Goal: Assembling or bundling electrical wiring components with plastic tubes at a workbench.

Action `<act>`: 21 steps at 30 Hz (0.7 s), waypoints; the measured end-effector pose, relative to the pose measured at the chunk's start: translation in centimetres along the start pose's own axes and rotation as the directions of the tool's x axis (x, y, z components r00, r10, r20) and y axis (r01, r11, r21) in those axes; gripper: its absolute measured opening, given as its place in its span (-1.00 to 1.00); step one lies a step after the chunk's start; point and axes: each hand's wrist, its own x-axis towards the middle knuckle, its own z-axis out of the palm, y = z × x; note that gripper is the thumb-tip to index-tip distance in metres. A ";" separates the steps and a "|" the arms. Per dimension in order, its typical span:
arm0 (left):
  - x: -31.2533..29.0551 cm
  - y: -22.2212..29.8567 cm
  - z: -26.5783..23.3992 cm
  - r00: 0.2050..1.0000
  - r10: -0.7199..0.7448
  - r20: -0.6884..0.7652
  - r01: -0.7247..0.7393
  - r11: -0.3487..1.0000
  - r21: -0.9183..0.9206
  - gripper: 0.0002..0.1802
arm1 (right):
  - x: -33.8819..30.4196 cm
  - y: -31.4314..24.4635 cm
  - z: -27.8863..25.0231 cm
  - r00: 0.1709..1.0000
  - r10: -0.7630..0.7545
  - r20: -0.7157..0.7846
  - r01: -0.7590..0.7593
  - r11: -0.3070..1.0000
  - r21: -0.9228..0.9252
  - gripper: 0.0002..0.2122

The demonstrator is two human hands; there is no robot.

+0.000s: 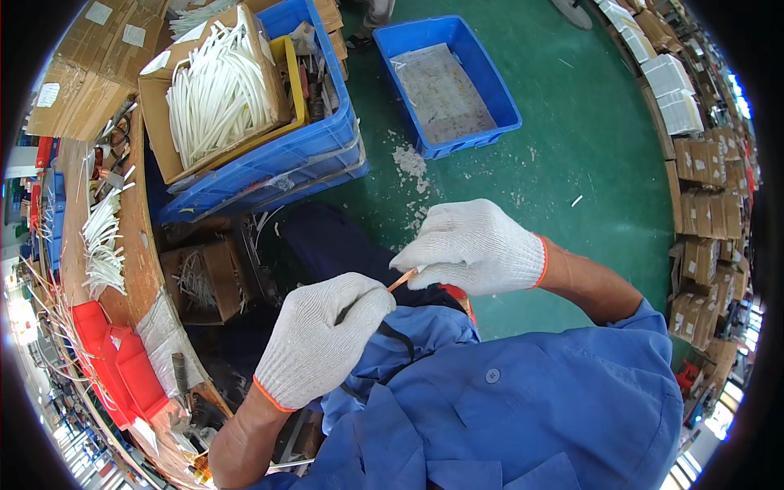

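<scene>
In front of my body, both hands wear white knitted gloves with orange cuffs. My left hand (325, 333) pinches the lower end of a thin copper-coloured strip (402, 280) between thumb and fingers. The strip slants up to my right hand (475, 248), whose closed fingers and thumb hold its other end. Only a short length shows between the gloves; the fingers cover the rest, so I cannot tell its exact kind. A black cord (398, 336) lies over my blue clothing just below the strip.
To the left, a wooden bench (135, 237) carries white sleeving pieces (104, 241) and a red bin (122, 371). A cardboard box of white tubes (220, 94) sits on stacked blue crates (269, 175). A blue tray (500, 106) stands on the green floor beside scattered debris (410, 163).
</scene>
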 end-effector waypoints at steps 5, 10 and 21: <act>0.1 0.2 -0.3 1.000 -0.007 0.024 0.007 1.000 0.030 -0.72 | 0.2 0.1 0.2 1.000 -0.017 0.005 0.017 0.999 -0.030 -0.83; 0.4 -0.1 -0.1 0.999 -0.041 0.029 0.041 0.999 -0.019 -0.72 | 0.7 -0.4 -0.4 0.995 -0.023 0.094 0.042 0.978 -0.206 -0.84; 1.0 0.1 0.2 0.997 0.038 0.072 -0.039 0.999 0.014 -0.76 | 0.3 0.3 0.2 0.991 0.067 0.114 -0.084 0.985 0.153 -0.82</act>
